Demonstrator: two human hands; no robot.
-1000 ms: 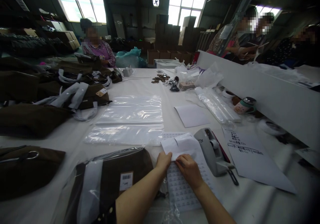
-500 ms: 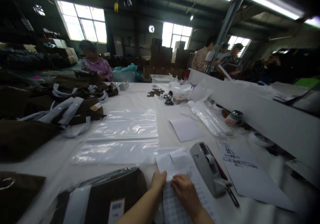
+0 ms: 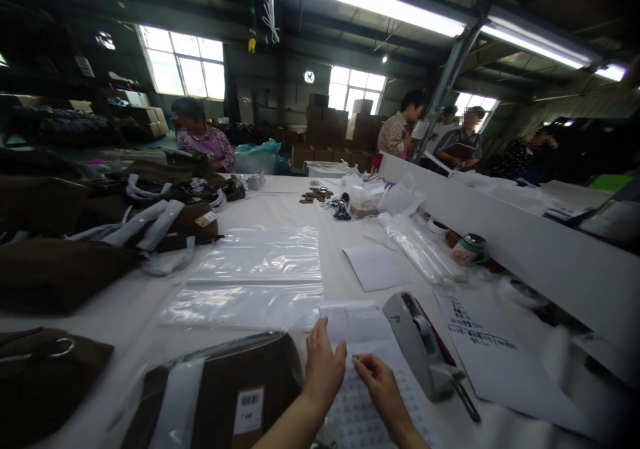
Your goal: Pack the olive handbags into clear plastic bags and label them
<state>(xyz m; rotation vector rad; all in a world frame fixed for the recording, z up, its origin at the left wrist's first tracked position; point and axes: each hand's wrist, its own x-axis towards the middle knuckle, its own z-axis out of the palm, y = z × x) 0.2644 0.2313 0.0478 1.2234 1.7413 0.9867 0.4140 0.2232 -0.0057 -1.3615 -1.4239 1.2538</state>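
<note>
One white printed paper sheet (image 3: 349, 405).
At sheet: left hand (image 3: 323, 362) loosely open, seemingly empty; right hand (image 3: 381, 383) pinched, contents unclear; paper-handling, apparently; next needs precision.

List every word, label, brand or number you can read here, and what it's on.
Nothing reads clearly enough to quote.
Near bag, its tag: barcode with marks below, blurred.
Handwritten sheet: several lines, too blurred.
Printed sheet: rows of print, too small.
Tape dispenser: short dark marking, unreadable.
Far bag, its tag: too small.
</note>
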